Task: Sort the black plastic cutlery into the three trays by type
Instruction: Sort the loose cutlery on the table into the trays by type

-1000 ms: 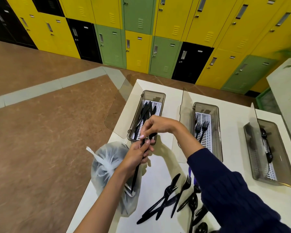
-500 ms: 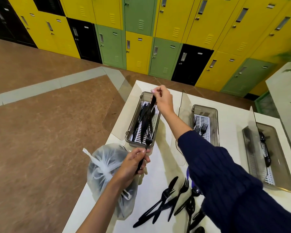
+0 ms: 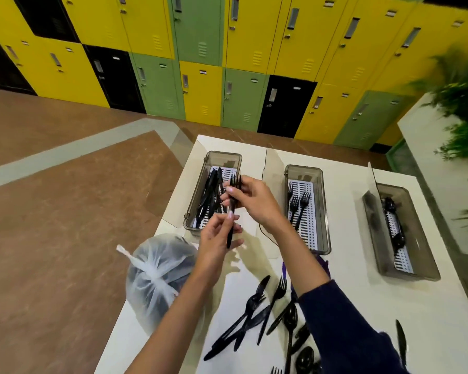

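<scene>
1. You have one black fork [image 3: 230, 214] upright between both hands, hovering over the near end of the left tray [image 3: 223, 157]. That tray holds knives, so it is the wrong home for this piece.
2. Your left hand [image 3: 216, 241] pinches the lower handle in its fingertips, and your right hand [image 3: 257, 202] pinches the neck just under the prongs.
3. My call: let the left hand release cleanly, carry the fork with the right, and head for the middle tray [image 3: 303, 171], where forks already lie.
4. Lay it lengthwise, prongs pointing the way the others point, so it does not bridge the wall.
5. The right tray [image 3: 408, 276] has the spoons; leave it alone for this one.
6. Plenty remains: a loose pile of cutlery [image 3: 257, 314] sits near you on the white surface [image 3: 362, 306], forks, knives and spoons crossed over each other.
7. A knotted plastic bag [image 3: 157, 271] rests at the surface's left edge.
8. Beyond that: brown floor [image 3: 65, 211], a wall of yellow, green and black lockers [image 3: 200, 85], and a plant [image 3: 459, 103] on the right.
</scene>
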Tool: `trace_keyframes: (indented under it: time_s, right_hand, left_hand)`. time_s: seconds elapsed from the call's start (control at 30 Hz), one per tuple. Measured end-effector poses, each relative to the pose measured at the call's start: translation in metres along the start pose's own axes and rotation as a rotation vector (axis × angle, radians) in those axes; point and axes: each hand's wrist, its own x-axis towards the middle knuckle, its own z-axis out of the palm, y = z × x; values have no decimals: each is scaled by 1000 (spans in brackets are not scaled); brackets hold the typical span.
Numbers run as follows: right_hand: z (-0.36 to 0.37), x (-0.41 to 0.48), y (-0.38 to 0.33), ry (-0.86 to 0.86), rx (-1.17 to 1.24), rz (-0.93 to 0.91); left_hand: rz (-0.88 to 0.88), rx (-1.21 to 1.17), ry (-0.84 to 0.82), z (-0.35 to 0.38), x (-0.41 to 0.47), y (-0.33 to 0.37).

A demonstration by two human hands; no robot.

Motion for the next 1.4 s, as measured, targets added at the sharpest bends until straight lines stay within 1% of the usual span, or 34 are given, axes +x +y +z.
trace_keyframes:
  time_s: [0.1,0.2,0.27,0.33,0.37,0.47,0.57,0.67,0.77,0.9,0.93,1.0,1.07,1.1,1.17,1.3,1.37,1.4]
  right_hand:
    - [-25,-8,-11,192,81,-126]
    - [-69,-11,-18,453,114,-206]
    - [-100,-12,-8,596,73,-197]
    - [-124,-12,11,681,-13,-105]
    - [-133,-12,23,693,-62,-42]
    - [-140,-19,54,640,-148,101]
    - [-141,-26,74,607,-246,168]
    - [-144,-29,81,532,-313,225]
    - [-146,-38,78,490,-366,235]
    - [-144,-63,79,612,-418,125]
    - [-141,-72,83,648,-409,107]
    - [-133,-96,99,720,-376,131]
    - [-123,-124,121,764,-328,219]
    - [-117,-137,132,780,-309,274]
    - [-105,-162,154,808,-316,385]
    - [-81,-190,177,844,-410,566]
    - [-74,-192,178,847,-468,632]
    - [-72,-192,176,840,-491,650]
  left_hand:
    - [32,95,-13,16,1,-5]
    - [46,239,22,31,2,-16]
    - [33,295,47,41,2,-24]
    - [33,330,54,51,0,-30]
    - [51,346,56,57,0,-32]
    - [111,383,94,64,0,-37]
    - [145,424,120,65,3,-41]
    - [172,438,113,64,4,-41]
    - [153,465,107,62,-3,-42]
    - [62,567,76,47,-21,-53]
    - [16,616,49,41,-26,-57]
    - [-122,732,-41,28,-38,-68]
    - [-243,910,-137,14,-49,-82]
    - [-264,1026,-166,8,-55,-88]
    - [-240,1223,-184,-1,-67,-98]
    - [-177,1525,-202,-9,-87,-107]
    - [-150,1652,-166,-10,-95,-112]
    - [-140,1676,-129,-9,-100,-113]
